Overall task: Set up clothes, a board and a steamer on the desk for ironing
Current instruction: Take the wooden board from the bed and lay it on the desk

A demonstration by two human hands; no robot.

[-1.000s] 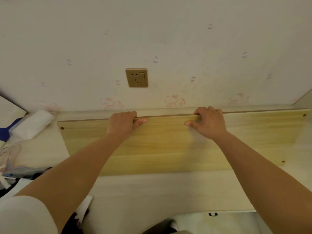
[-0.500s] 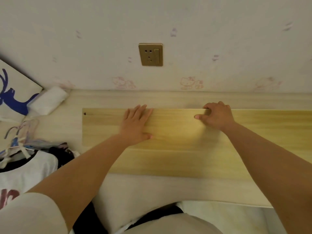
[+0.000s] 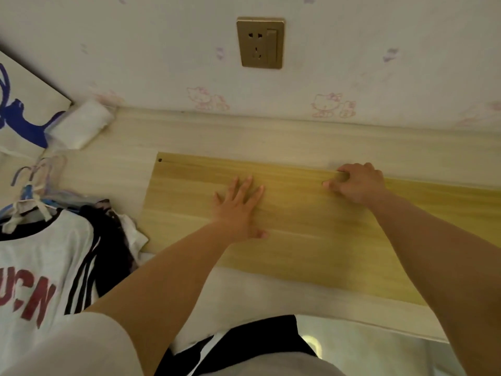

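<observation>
Left hand (image 3: 238,210) flat on board (image 3: 311,240), right hand (image 3: 357,183) gripping its far edge — clothes (image 3: 54,253) beside, wall close behind

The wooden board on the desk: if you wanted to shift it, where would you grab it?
Probably along the far long edge of the board, reaching over from the near side as the right hand does: it lies flat, so only its thin edges offer purchase.

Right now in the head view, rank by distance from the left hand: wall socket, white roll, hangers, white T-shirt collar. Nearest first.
From the left hand, flat on the board:
1. Wall socket, on the wall above it.
2. White roll, back left by the wall.
3. White T-shirt collar, left; hangers, far left. These two are too close to call.
</observation>
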